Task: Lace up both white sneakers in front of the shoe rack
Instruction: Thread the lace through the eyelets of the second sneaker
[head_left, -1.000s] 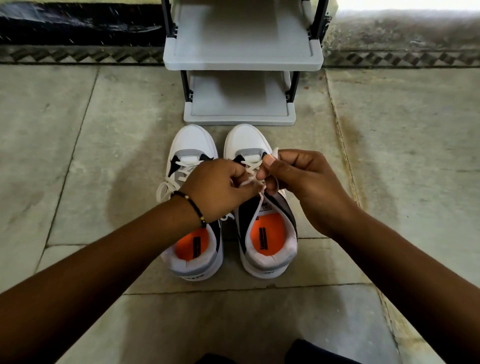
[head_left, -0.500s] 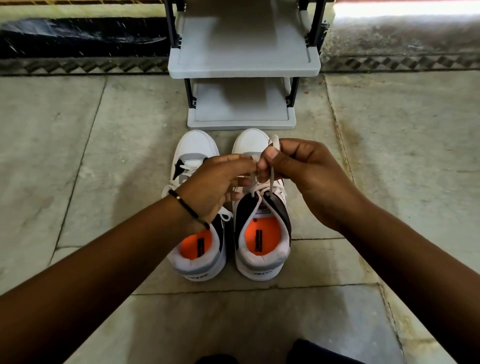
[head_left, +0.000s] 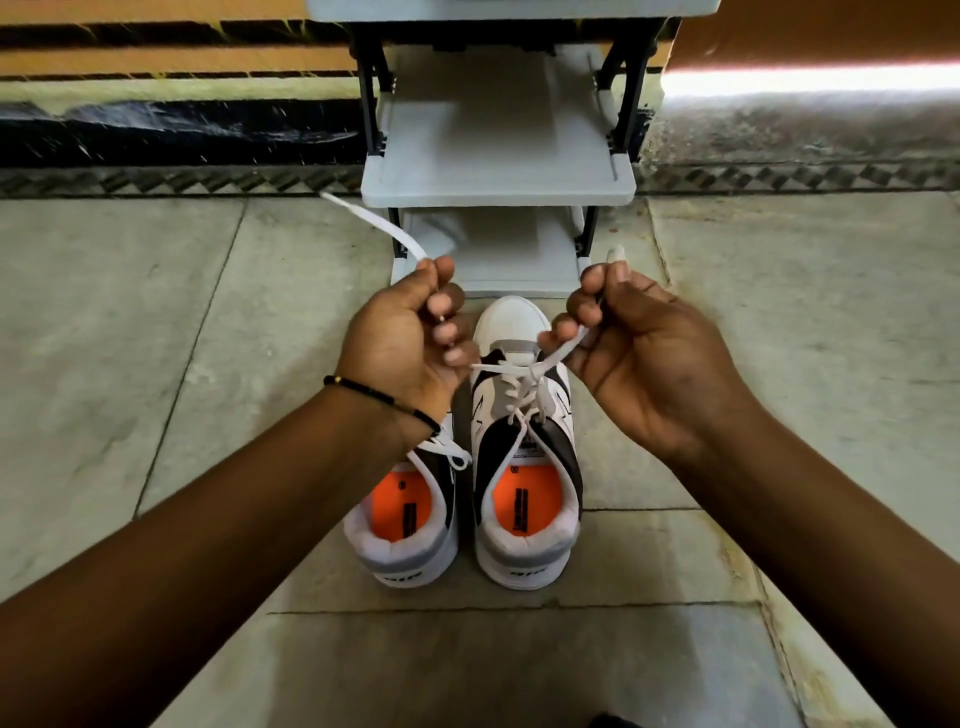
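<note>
Two white sneakers with black side panels and orange insoles stand side by side on the floor, toes toward the shoe rack (head_left: 498, 182). The right sneaker (head_left: 524, 467) has its white lace (head_left: 511, 370) crossed over the tongue. My left hand (head_left: 405, 348) grips one lace end, which sticks up and to the left. My right hand (head_left: 639, 353) grips the other end, its tip poking above the fingers. Both hands are raised above the shoe and held apart. My left forearm hides much of the left sneaker (head_left: 410, 530); a loose lace loop shows near its collar.
The grey shoe rack has bare shelves and black posts, standing against a wall with a dark patterned skirting (head_left: 182, 176). Stone floor slabs (head_left: 156, 364) spread to both sides. A dark shape (head_left: 618, 719) sits at the bottom edge.
Both hands have risen and spread apart, pulling the right sneaker's lace ends out and up. The camera has tilted upward, showing more of the rack.
</note>
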